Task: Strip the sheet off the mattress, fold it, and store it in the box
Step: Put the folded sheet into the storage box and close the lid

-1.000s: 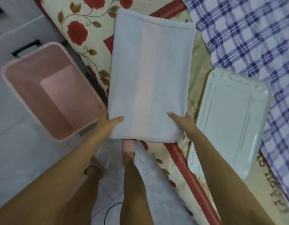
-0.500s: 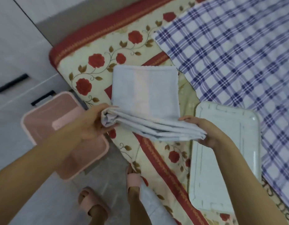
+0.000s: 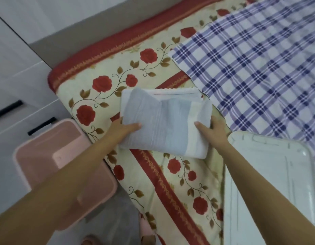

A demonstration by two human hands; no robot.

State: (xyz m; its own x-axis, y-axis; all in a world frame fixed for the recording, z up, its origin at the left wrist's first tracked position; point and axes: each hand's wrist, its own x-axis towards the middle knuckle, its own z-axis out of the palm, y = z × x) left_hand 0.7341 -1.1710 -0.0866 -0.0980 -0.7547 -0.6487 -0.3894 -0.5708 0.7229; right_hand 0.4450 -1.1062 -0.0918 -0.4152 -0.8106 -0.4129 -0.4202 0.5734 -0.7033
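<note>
Doubled over since the view half a second ago: sheet, then lifted by its near edge, now a shorter, thicker bundle down on the mattress. Grips the bundle's left end with the left hand, thumb laid across the top, fingers tucked underneath. Holds the right end with the right hand in the same way, thumb on top, fingers curled round the cloth. Shows pale blue fabric, slightly blurred, with a cream band near the right end and a white hemmed layer sticking out along the far edge. Lies near the mattress's left corner, on rose-print covering with red borders. Stands open on the floor just left of the mattress: pink box, partly behind the left forearm and apart from the bundle. Rests on the mattress at right, just beside the right wrist: white lid. Covers the far right of the mattress: plaid cloth, its near edge close to the bundle's far right corner. Fills the far left: white cabinet fronts with black handles.
</note>
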